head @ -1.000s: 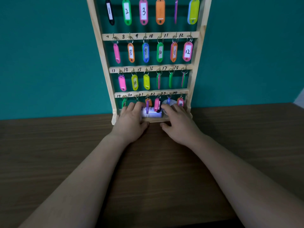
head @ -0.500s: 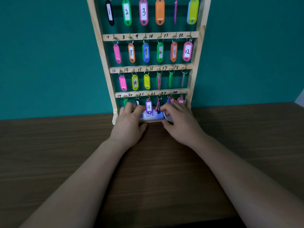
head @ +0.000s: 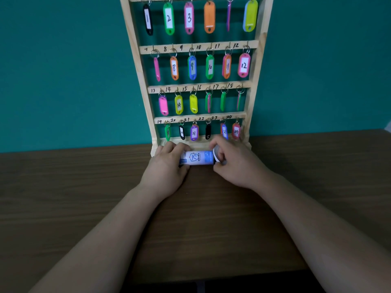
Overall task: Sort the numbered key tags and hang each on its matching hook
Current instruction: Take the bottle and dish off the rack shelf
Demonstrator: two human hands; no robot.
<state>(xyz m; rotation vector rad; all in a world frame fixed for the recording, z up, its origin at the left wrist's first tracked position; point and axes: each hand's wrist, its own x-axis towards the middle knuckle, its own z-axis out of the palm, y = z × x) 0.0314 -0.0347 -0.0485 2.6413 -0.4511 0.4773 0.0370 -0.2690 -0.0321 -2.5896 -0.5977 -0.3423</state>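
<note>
A wooden key rack point(head: 135, 45) stands against the teal wall, with four numbered rails of hooks. Coloured key tags hang on all the hooks, such as the green tag 2 point(head: 168, 19), the pink tag 12 point(head: 244, 65) and the purple tag 21 point(head: 194, 133) in the bottom row. In front of the rack's foot, a small white and blue bottle point(head: 197, 158) lies sideways. My left hand point(head: 167, 170) grips its left end. My right hand point(head: 234, 163) grips its capped right end.
The dark wooden table point(head: 84, 197) runs wide on both sides of my arms. Its front edge shows at the bottom of the view. The teal wall point(head: 63, 70) stands close behind the rack.
Both hands have drawn the bottle back from under the bottom row of tags towards me. The bottom row tags now hang free and in full view.
</note>
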